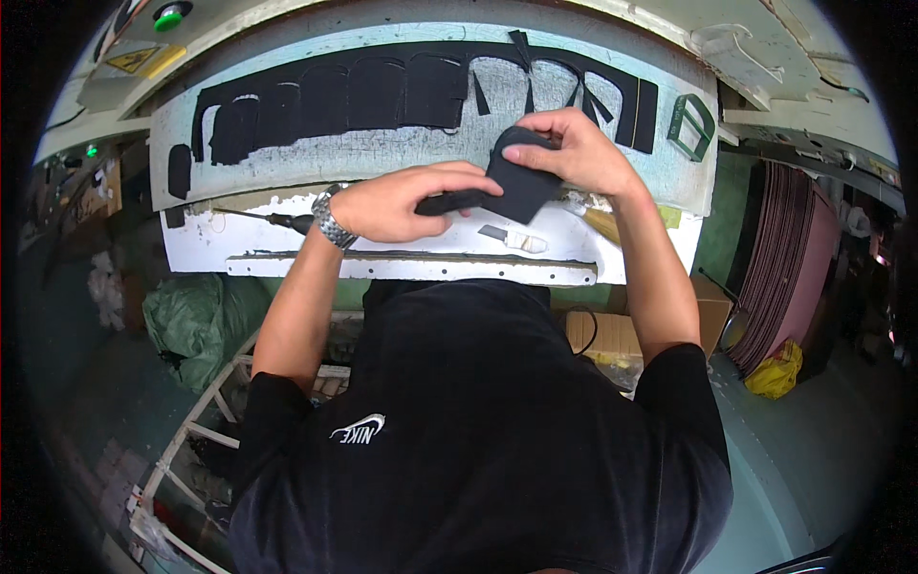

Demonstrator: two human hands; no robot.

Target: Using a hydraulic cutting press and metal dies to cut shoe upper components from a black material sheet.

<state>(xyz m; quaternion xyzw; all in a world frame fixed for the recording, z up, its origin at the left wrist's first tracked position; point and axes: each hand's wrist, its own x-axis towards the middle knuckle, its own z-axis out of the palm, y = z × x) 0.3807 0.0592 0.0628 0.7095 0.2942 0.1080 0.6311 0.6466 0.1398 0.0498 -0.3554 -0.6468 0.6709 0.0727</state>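
Black piece (521, 198), pinched between the right hand's (580, 158) thumb and bent fingers, is held over the bench (382, 156). At its 9 o'clock the left hand (397, 204), fingers nearly closed, grips a dark strip (447, 203). A knife (516, 238) lies at 6 o'clock. Cut black sheets (432, 91) stretch from 10 to 2 o'clock, a green frame (676, 121) past their right end.

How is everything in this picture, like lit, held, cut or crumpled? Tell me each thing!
Left hand: closed around a dark strip
Right hand: gripping a flat black piece
Black sheet: laid out, with open gaps
Green frame: resting on the pale board
Blade: uncovered, lying down
Green light: lit
Green sack: crumpled
Yellow bag: crumpled
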